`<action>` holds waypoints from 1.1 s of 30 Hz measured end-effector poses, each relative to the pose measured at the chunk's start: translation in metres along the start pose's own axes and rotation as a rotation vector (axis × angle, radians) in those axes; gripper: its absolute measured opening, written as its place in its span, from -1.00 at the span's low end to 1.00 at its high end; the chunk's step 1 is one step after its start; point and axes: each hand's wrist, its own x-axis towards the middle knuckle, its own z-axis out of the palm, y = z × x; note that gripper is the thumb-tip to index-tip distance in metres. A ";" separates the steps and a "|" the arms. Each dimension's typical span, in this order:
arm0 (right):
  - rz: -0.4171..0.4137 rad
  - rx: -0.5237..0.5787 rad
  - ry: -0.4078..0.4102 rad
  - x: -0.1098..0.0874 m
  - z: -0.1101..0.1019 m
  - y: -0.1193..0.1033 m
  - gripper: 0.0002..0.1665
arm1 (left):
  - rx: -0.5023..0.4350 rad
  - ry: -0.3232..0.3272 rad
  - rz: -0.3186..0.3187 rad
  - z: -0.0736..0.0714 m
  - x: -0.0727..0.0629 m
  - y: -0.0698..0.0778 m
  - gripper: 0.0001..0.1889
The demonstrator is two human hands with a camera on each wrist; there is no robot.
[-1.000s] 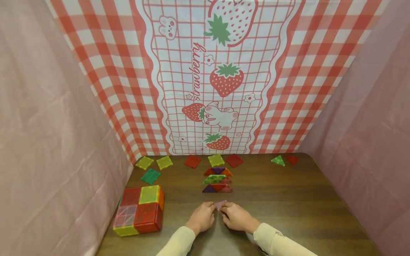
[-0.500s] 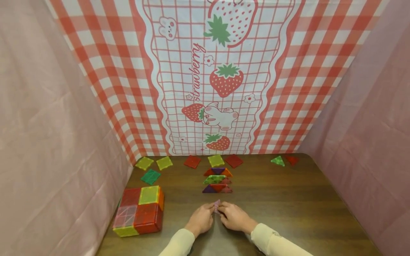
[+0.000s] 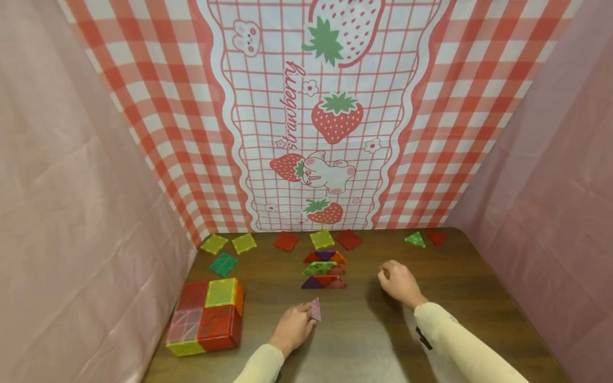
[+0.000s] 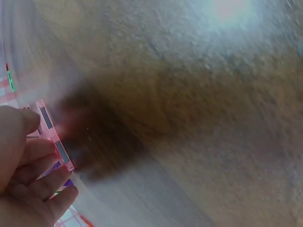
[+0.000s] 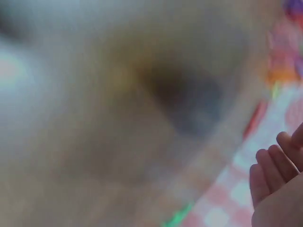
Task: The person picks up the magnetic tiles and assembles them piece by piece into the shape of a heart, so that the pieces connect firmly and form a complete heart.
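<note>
Between the thumb and fingers of my left hand [image 3: 292, 327] is a pink translucent triangular magnetic tile [image 3: 315, 309], held just above or on the table. The left wrist view shows the edge of this tile [image 4: 56, 135] with dark magnet strips. My right hand [image 3: 398, 283] is apart from it, over the right half of the table, fingers loosely bent and nothing seen in them. Beyond the left hand stand three upright rows of triangular tiles: a purple, red and pink front row [image 3: 324, 282], a green and pink middle row [image 3: 322, 268] and a red, purple and orange back row [image 3: 325, 257].
A block of stacked square tiles [image 3: 220, 323] sits on the left of the table [image 3: 354, 340]. Flat along the back lie yellow tiles [image 3: 245, 243], red tiles [image 3: 286, 241] and a teal tile [image 3: 223, 264]. A green triangle [image 3: 415, 240] and a red triangle [image 3: 437, 238] lie back right.
My right hand has let go of the pink tile and moved right and away toward the back. The left hand keeps the tile and has shifted slightly left, with the tile turned.
</note>
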 end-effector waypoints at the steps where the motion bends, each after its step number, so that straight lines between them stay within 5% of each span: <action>1: 0.039 0.005 -0.026 0.010 -0.007 0.007 -0.73 | -0.001 0.008 -0.009 0.000 0.000 -0.001 -0.81; 7: 0.232 -0.032 -0.250 0.057 -0.038 0.054 -0.38 | 0.009 0.079 -0.062 0.005 -0.006 -0.004 -0.72; 13: 0.376 -0.073 -0.439 0.071 -0.038 0.090 -0.17 | 0.003 0.135 -0.099 0.006 -0.017 0.000 -0.71; 24: 0.435 -0.035 -0.503 0.078 -0.036 0.118 -0.05 | -0.014 0.146 -0.115 0.010 -0.015 0.007 -0.76; 33: 0.419 -0.057 -0.515 0.073 -0.012 0.130 0.03 | 0.028 0.151 -0.089 0.015 -0.001 -0.004 -0.87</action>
